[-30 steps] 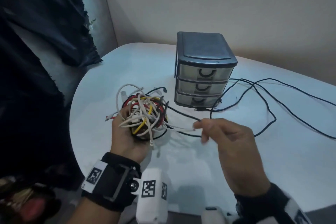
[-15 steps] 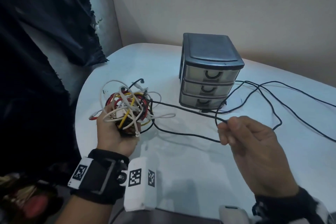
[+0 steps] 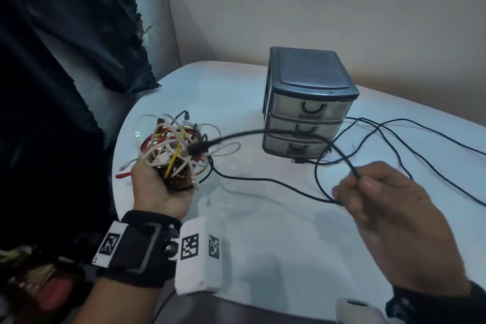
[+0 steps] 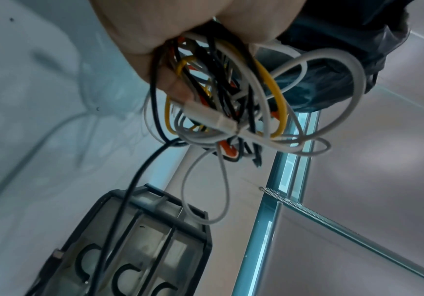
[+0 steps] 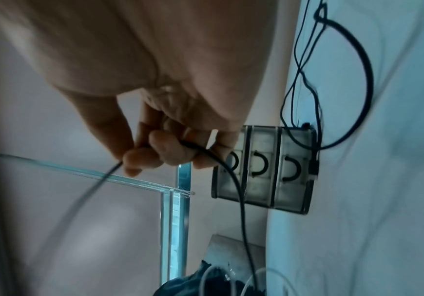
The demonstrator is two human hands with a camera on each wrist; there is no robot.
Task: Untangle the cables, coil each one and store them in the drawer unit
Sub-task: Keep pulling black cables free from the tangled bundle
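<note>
Head view: right hand (image 3: pixel 389 208) lower right, pinching black cable (image 3: pixel 263 133), now pulled taut and lifted versus 0.5 s ago. Left hand (image 3: pixel 160 187) centre-left still grips cable tangle (image 3: pixel 176 150). Drawer unit (image 3: pixel 307 102) upper centre on bench (image 3: pixel 276 244), drawers closed.

I can read no words, brands or numbers anywhere. The only signs are black-and-white square code markers on my left wristband (image 3: pixel 110 243) and on the white camera block (image 3: pixel 199 250) beside it.
</note>
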